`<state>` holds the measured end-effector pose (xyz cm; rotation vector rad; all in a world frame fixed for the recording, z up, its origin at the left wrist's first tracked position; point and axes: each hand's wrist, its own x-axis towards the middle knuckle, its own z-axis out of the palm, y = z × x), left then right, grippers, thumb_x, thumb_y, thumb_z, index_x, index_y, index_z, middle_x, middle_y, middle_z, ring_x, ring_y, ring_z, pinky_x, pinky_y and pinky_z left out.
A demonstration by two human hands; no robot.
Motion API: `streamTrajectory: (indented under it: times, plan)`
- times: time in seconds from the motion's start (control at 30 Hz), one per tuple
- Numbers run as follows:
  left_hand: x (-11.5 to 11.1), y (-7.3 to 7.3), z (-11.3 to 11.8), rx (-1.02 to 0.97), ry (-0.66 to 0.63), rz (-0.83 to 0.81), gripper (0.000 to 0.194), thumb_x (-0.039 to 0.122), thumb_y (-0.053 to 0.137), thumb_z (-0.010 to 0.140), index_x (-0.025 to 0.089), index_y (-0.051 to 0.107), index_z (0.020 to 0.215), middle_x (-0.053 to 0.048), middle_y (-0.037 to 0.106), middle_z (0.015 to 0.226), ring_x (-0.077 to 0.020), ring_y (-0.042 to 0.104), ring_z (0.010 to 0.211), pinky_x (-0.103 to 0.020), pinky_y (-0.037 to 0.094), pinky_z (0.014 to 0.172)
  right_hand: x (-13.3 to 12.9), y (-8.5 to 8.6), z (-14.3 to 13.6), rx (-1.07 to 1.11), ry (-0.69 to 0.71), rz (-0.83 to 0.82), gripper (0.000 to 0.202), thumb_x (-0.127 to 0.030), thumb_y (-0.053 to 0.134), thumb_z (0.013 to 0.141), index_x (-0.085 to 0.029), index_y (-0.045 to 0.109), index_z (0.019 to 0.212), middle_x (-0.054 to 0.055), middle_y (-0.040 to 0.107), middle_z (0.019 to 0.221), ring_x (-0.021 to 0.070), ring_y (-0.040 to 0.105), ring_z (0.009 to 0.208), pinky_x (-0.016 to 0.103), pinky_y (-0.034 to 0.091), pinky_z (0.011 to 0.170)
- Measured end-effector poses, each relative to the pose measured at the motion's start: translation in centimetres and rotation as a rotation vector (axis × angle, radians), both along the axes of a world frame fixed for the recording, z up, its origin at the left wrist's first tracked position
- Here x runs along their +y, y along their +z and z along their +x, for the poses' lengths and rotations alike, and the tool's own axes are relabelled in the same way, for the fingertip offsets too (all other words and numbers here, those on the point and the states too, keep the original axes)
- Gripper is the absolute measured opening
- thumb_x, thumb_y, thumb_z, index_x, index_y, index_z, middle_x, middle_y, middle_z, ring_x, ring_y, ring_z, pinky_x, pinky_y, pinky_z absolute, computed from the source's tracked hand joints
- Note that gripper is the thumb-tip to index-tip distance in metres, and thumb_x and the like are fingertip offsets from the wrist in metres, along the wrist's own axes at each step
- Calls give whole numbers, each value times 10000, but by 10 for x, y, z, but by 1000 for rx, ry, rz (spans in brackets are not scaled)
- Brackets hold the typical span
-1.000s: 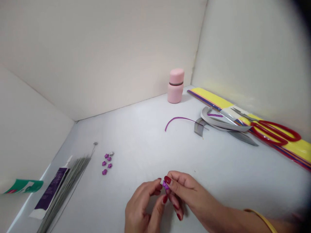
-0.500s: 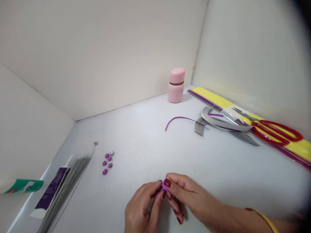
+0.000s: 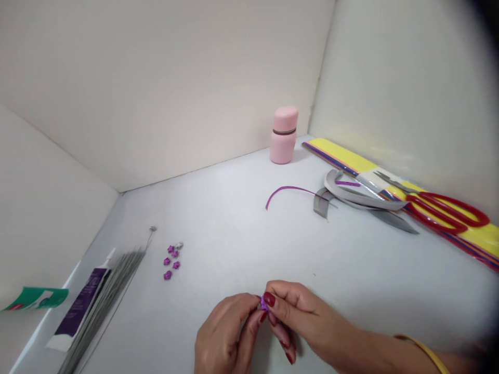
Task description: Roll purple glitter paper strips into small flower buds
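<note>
A small purple paper star [image 3: 264, 304] is pinched between the fingertips of both hands, near the front of the table. My left hand [image 3: 230, 330] grips it from the left with thumb and forefinger. From the right, my right hand [image 3: 302, 314] presses it with the thumb; its lower fingers curl beneath. The fingertips hide most of the star. Several finished purple stars [image 3: 167, 262] lie to the left, with a silver star [image 3: 179, 245] beside them. Farther back, a purple paper strip [image 3: 286, 187] curves across the table.
At left lie a bundle of grey wires [image 3: 105, 306], a purple glue tube [image 3: 83, 301] and a green-labelled item [image 3: 42, 298]. A pink flask [image 3: 284, 136] stands at the back. Grey strips [image 3: 362, 200], red-handled scissors [image 3: 444, 210] and yellow paper packs [image 3: 343, 156] are at right.
Both hands keep their pinch on the star with only slight finger movement. The left hand has shifted a little to the left. The objects on the table have stayed put.
</note>
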<state>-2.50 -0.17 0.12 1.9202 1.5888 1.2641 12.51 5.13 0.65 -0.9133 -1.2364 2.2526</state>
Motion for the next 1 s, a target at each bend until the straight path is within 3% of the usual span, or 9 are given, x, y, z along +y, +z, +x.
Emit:
streamTrajectory:
  times: [0.17, 0.47, 0.77, 1.0]
  plan:
    - [1, -2, -4, 123, -48, 42, 169, 95, 510, 829, 193, 616, 916, -28, 695, 790, -134, 640, 696, -201, 490, 682, 2, 2, -1, -24, -8, -18, 414, -546, 466, 814, -171, 430, 645, -78, 429, 449, 44, 383, 353, 160, 314, 391]
    - [-1, -7, -2, 77, -26, 31, 185, 145, 492, 850, 212, 629, 955, -19, 716, 797, -130, 660, 680, -188, 499, 666, 1, 6, -2, -2, -20, -24, 421, -552, 488, 798, -171, 423, 632, -86, 409, 436, 33, 356, 338, 151, 300, 382]
    - [1, -1, -2, 134, -49, 27, 161, 171, 481, 865, 225, 612, 942, -22, 715, 782, -130, 658, 684, -181, 502, 644, 0, 4, -1, -22, -5, 42, 464, -612, 458, 782, -172, 426, 638, -79, 413, 454, 42, 375, 365, 165, 315, 404]
    - [0, -1, 0, 133, -38, 46, 171, 108, 516, 822, 223, 602, 915, -19, 707, 767, -128, 655, 663, -185, 500, 638, -4, 1, 0, -41, -22, 105, 462, -606, 429, 803, -173, 419, 643, -72, 412, 483, 47, 380, 394, 172, 322, 426]
